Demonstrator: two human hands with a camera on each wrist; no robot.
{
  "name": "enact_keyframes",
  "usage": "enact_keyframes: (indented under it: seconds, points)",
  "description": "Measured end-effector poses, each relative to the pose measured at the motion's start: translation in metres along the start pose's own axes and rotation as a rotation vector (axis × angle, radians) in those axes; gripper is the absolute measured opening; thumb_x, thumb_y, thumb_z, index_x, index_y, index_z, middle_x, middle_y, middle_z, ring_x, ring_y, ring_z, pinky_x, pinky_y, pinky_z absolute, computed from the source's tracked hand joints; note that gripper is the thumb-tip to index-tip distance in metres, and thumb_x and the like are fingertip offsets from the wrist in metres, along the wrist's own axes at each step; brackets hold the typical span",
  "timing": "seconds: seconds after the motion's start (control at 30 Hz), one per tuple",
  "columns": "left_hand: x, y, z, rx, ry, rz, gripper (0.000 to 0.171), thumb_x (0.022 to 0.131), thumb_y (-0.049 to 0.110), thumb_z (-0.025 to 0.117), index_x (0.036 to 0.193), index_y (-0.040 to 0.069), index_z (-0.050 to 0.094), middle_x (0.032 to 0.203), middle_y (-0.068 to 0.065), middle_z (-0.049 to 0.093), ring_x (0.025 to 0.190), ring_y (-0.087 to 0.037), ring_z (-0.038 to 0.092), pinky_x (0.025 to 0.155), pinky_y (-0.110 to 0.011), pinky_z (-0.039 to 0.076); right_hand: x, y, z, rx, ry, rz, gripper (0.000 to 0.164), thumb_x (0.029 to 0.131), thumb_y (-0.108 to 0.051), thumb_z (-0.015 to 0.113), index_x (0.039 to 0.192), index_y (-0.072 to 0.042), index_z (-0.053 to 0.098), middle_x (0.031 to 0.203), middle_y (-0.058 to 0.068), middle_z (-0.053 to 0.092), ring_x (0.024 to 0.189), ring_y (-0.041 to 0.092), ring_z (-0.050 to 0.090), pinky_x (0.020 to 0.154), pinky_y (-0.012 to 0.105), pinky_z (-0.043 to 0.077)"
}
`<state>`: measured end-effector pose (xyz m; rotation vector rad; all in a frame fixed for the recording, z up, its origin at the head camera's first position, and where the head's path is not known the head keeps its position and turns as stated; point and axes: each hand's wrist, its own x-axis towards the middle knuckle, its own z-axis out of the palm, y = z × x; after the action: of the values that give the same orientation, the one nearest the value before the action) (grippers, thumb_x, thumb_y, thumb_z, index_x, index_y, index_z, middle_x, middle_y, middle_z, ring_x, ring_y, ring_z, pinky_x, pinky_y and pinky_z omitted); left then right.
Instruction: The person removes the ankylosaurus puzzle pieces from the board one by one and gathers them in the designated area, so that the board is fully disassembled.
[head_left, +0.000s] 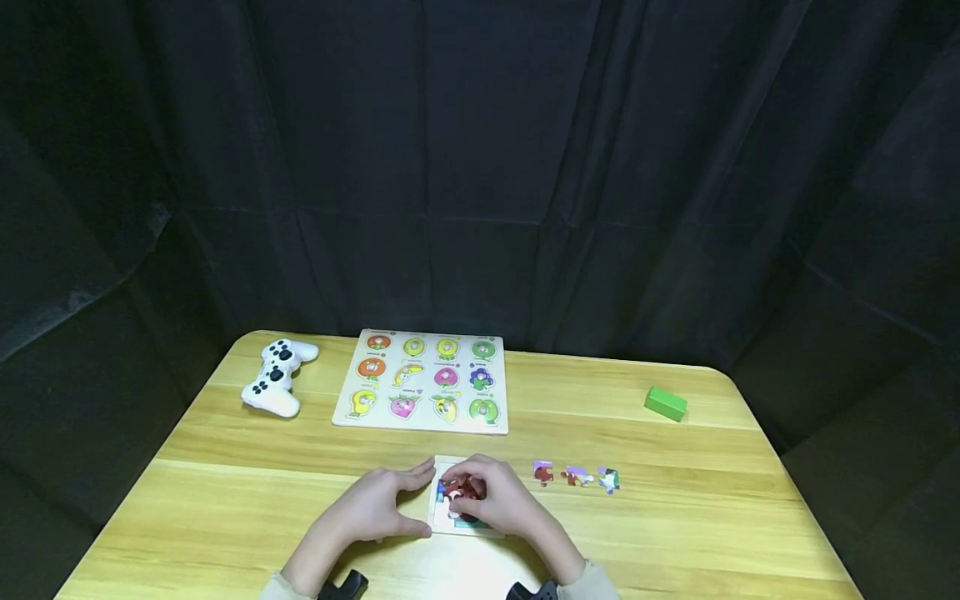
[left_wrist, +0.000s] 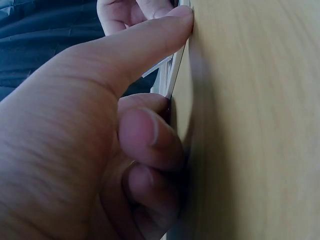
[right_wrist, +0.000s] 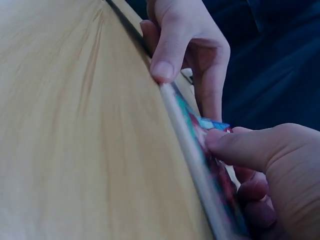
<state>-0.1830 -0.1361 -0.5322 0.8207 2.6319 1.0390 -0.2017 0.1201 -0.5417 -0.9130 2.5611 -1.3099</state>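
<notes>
Spans puzzle frame's (head_left: 435, 500) left edge with spread left hand (head_left: 378, 504), pinches piece (right_wrist: 219, 124) over it with right hand (head_left: 501, 497), with room rightward before 3 loose pieces (head_left: 577, 477).

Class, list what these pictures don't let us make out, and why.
Head view: part of the puzzle tray, covered by the right hand.
Head view: wording of the captions on the fruit board, too small.
Left wrist view: the puzzle tray's face, turned edge-on.
Right wrist view: the puzzle tray's print, blurred; its near end, cut off by the bottom edge.
</notes>
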Motion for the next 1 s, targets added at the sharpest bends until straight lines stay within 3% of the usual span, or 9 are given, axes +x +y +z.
enact_keyframes:
  seconds: [0.3,0.4,0.5,0.63,0.7,0.8,0.87,0.93,1.0]
  points:
    - [-0.0002,0.0016,-0.0006,-0.003,-0.004,-0.004,0.084,0.081,0.040,0.092,0.151,0.009,0.059,0.160,-0.007,0.052,0.032,0.000,0.046,0.079,-0.023,0.056,0.0001,0.0007,-0.0021,-0.053,-0.042,-0.033,0.031,0.094,-0.015,0.082,0.124,-0.008,0.079,0.103,-0.001,0.069,0.075,0.003,0.048,0.064,0.018,0.042]
    - [-0.0002,0.0018,-0.0007,-0.016,-0.003,-0.006,0.084,0.081,0.039,0.093,0.151,0.008,0.059,0.160,-0.008,0.052,0.032,-0.001,0.047,0.071,-0.023,0.056,0.0003,0.0027,-0.0026,-0.036,-0.047,-0.047,0.032,0.093,-0.012,0.082,0.125,-0.010,0.077,0.101,-0.001,0.068,0.073,0.002,0.047,0.064,0.017,0.042]
    - [0.0004,0.0023,-0.0006,-0.008,-0.002,-0.008,0.084,0.080,0.039,0.093,0.151,0.008,0.059,0.160,-0.008,0.052,0.033,-0.002,0.048,0.075,-0.025,0.058,-0.0003,0.0059,-0.0029,-0.011,-0.037,-0.060,0.032,0.093,-0.008,0.082,0.124,-0.014,0.077,0.099,-0.002,0.067,0.071,0.001,0.047,0.064,0.016,0.041]
    - [0.0011,0.0030,-0.0002,0.070,0.010,0.002,0.085,0.080,0.044,0.092,0.151,0.009,0.060,0.159,-0.005,0.053,0.065,-0.002,0.067,0.105,-0.039,0.056,-0.0015,0.0098,-0.0030,0.031,-0.032,-0.083,0.032,0.092,-0.007,0.083,0.122,-0.016,0.077,0.103,-0.003,0.067,0.071,-0.001,0.047,0.063,0.017,0.043]
    - [0.0011,0.0035,0.0000,0.086,0.009,0.003,0.085,0.080,0.045,0.092,0.151,0.009,0.060,0.159,-0.005,0.054,0.074,-0.007,0.069,0.111,-0.046,0.052,-0.0017,0.0104,-0.0028,0.036,-0.032,-0.091,0.031,0.092,-0.007,0.082,0.122,-0.015,0.077,0.103,-0.002,0.067,0.071,-0.002,0.048,0.063,0.017,0.045]
    - [0.0011,0.0040,0.0000,0.099,0.010,0.006,0.084,0.080,0.043,0.092,0.150,0.008,0.061,0.158,-0.006,0.055,0.106,-0.017,0.073,0.112,-0.047,0.052,-0.0012,0.0080,-0.0019,0.006,-0.027,-0.086,0.027,0.095,-0.009,0.079,0.122,-0.014,0.077,0.102,-0.001,0.067,0.071,-0.003,0.047,0.063,0.017,0.045]
    - [0.0009,0.0046,-0.0002,0.091,0.006,0.004,0.083,0.080,0.042,0.092,0.150,0.008,0.061,0.158,-0.006,0.055,0.112,-0.024,0.074,0.112,-0.048,0.051,-0.0008,0.0046,-0.0012,-0.031,-0.018,-0.070,0.024,0.098,-0.010,0.077,0.121,-0.013,0.078,0.103,-0.002,0.069,0.073,-0.002,0.048,0.064,0.017,0.044]
    - [0.0012,0.0042,-0.0001,0.097,0.010,0.007,0.083,0.080,0.042,0.093,0.149,0.008,0.061,0.158,-0.006,0.055,0.133,-0.029,0.063,0.113,-0.048,0.051,-0.0007,0.0020,-0.0004,-0.062,-0.010,-0.058,0.022,0.099,-0.011,0.074,0.121,-0.012,0.079,0.105,-0.001,0.071,0.077,0.000,0.051,0.067,0.017,0.046]
    - [0.0011,0.0037,0.0004,0.094,0.011,0.009,0.083,0.080,0.042,0.093,0.149,0.008,0.061,0.158,-0.006,0.055,0.137,-0.032,0.060,0.113,-0.049,0.050,-0.0007,0.0011,-0.0001,-0.082,-0.013,-0.063,0.022,0.100,-0.011,0.074,0.121,-0.011,0.079,0.105,0.001,0.071,0.078,0.000,0.051,0.067,0.017,0.045]
